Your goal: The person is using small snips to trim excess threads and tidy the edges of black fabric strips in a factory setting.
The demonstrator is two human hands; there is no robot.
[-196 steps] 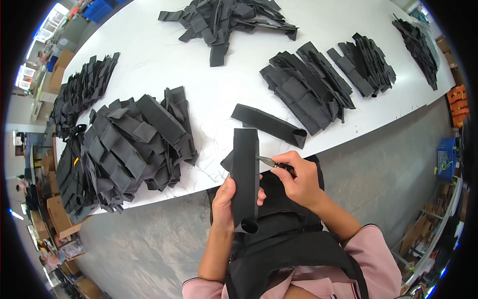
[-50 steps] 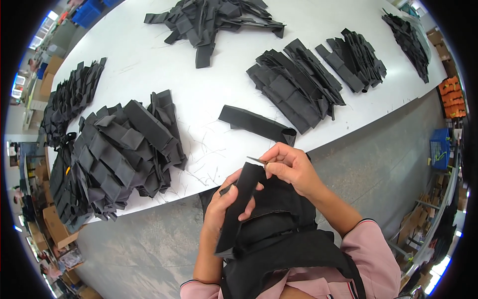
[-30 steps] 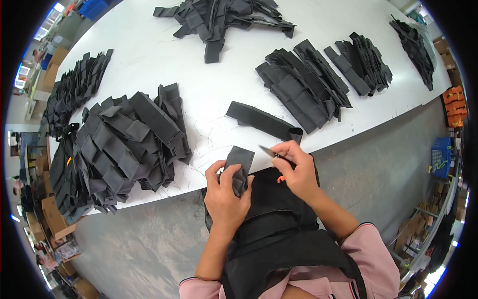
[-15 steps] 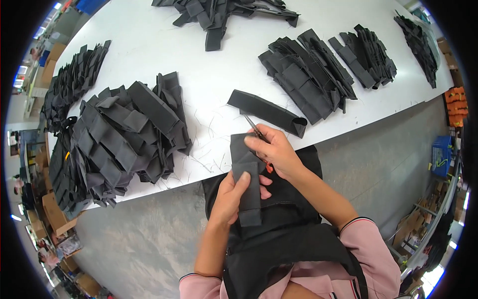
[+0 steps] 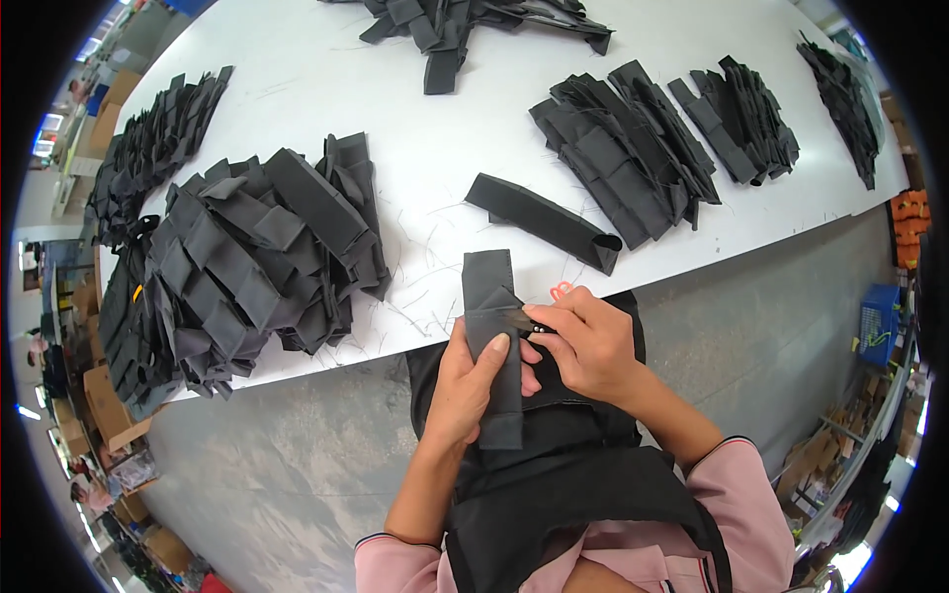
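My left hand (image 5: 467,385) grips a folded dark grey fabric strip (image 5: 488,277), thumb on top and fingers behind it. The strip hangs over my lap, its far end above the table edge. My right hand (image 5: 601,346) is closed around small scissors (image 5: 520,318), whose orange handle loop shows above my knuckles. Their blades point left, at the strip's right side, close to a raised fold and my left thumb. Whether the blades touch the fabric I cannot tell. Beyond my hands, a separate black fabric piece (image 5: 544,223) lies folded on the table.
A large pile of dark fabric strips (image 5: 247,247) covers the white table's (image 5: 425,148) near left. More bundles (image 5: 623,158) lie at the right, with another heap (image 5: 445,30) at the far side. Loose threads are scattered about. A blue basket (image 5: 877,324) stands beyond the floor at the right.
My right hand has moved down and turned, bringing the scissors' blades from the strip's far end to its middle right side. A fold there now stands raised. The view has shifted slightly.
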